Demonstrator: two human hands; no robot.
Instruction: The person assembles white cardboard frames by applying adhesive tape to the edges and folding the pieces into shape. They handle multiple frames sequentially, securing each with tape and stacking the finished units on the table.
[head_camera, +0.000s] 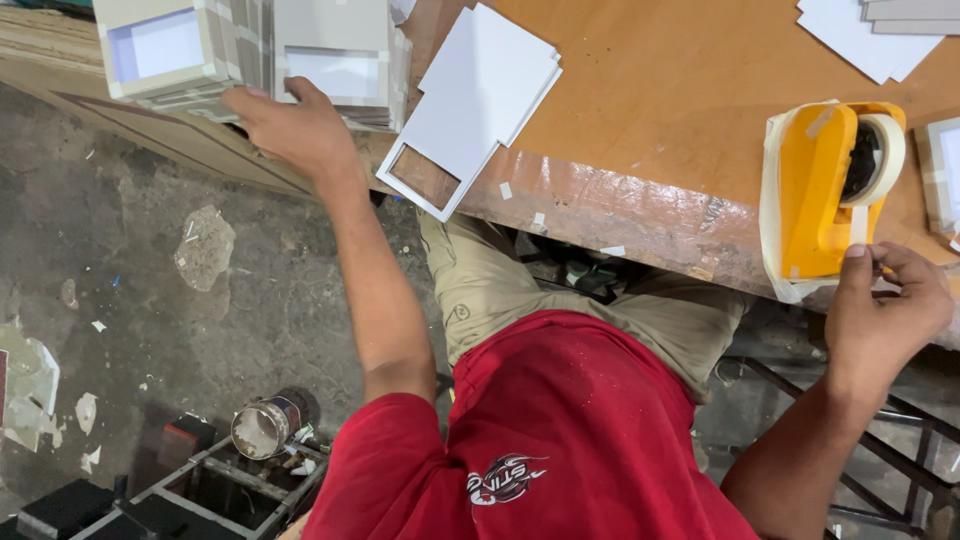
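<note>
My left hand (290, 125) reaches out to the left and rests on a stack of grey cardboard frames (340, 62) with white windows, at the table's edge. My right hand (885, 305) is at the yellow tape dispenser (820, 195) on the right, fingers pinching the end of the white tape strip (858, 225) below the roll (885, 155). A second stack of frames (165, 50) stands left of the first. White card sheets (480, 90), one with a cut-out window, overhang the table edge between my hands.
The orange-brown wooden table (660, 110) carries more white and grey sheets (870, 30) at the far right and another frame (945, 170) at the right edge. Below lie a stained concrete floor (200, 300), a metal tin (265, 428) and a metal rack (210, 490).
</note>
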